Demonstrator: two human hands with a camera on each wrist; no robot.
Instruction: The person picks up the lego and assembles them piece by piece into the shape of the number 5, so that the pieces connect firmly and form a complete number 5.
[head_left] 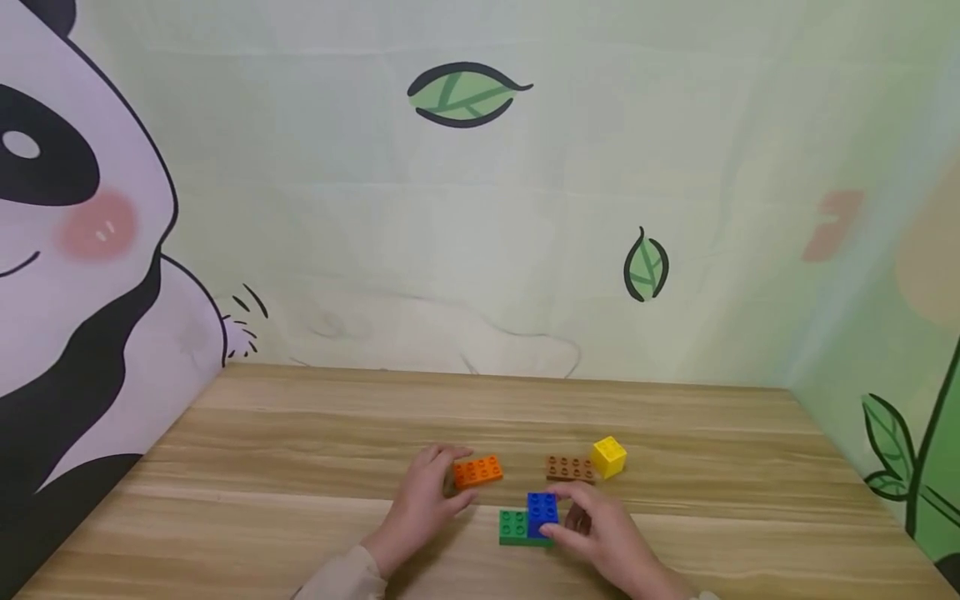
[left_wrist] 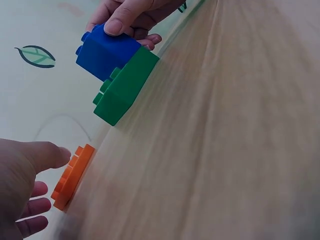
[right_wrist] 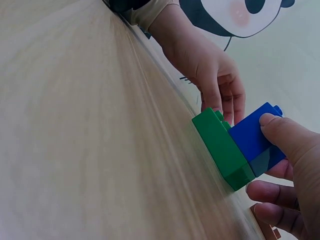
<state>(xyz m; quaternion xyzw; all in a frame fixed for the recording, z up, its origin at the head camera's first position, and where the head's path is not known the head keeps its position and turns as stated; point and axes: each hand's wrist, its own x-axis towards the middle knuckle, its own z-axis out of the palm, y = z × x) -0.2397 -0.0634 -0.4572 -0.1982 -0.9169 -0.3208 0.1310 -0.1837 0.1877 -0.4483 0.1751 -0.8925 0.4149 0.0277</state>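
A blue brick (head_left: 542, 514) stands on the right half of a green brick (head_left: 513, 528), which lies on the wooden table. My right hand (head_left: 600, 533) pinches the blue brick, its thumb on the near side, as the right wrist view also shows. My left hand (head_left: 426, 500) is beside the left end of a flat orange brick (head_left: 478, 472), thumb and fingers spread apart. In the left wrist view the thumb and fingertips are close to the orange brick (left_wrist: 74, 177); whether any finger touches it I cannot tell.
Behind my right hand lie a flat brown brick (head_left: 570, 468) and a yellow block (head_left: 609, 456), side by side. The wooden table (head_left: 300, 433) ends at a backdrop (head_left: 525, 250) printed with leaves and a panda.
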